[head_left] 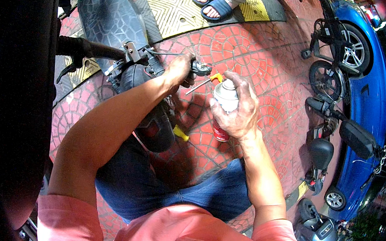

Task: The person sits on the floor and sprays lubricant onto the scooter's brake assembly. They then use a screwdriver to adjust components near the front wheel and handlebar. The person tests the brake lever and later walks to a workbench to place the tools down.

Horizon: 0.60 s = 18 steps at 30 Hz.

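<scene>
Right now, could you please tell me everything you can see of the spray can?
The spray can is a cylinder, whitish above and red toward its base, with a pale nozzle on top; it looks like metal. The right hand grips it roughly upright over the red paving, thumb across its side, a finger over the top. The hand hides part of it; whether it is spraying cannot be told.
</scene>
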Available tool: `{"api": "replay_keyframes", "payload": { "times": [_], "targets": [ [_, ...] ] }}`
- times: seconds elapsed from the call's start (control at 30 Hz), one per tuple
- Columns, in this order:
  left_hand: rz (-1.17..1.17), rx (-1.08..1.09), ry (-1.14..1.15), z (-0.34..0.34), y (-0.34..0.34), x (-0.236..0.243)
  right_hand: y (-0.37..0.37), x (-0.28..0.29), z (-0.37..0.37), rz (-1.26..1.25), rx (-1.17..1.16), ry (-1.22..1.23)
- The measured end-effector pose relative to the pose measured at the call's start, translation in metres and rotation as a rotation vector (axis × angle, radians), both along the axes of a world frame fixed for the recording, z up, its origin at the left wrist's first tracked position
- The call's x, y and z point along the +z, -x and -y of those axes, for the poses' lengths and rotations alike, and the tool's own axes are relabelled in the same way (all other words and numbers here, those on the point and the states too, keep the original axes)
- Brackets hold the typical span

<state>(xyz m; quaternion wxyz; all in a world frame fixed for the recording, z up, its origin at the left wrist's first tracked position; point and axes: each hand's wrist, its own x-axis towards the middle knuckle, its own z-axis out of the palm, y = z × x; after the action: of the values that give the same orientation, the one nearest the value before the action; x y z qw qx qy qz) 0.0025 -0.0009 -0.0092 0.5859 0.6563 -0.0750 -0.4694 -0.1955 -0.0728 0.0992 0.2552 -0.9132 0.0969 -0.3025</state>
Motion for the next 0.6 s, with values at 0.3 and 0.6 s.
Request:
{"api": "replay_keyframes", "payload": {
  "times": [0.3, 0.6],
  "targets": [
    [0.008, -0.045, -0.047, -0.001, -0.001, 0.004, -0.004, -0.008, 0.001, -0.047, 0.000, -0.052],
    [-0.104, 0.055, 0.017, 0.000, 0.001, 0.008, -0.009, -0.011, -0.004, -0.019, 0.032, 0.078]
  ]
}}
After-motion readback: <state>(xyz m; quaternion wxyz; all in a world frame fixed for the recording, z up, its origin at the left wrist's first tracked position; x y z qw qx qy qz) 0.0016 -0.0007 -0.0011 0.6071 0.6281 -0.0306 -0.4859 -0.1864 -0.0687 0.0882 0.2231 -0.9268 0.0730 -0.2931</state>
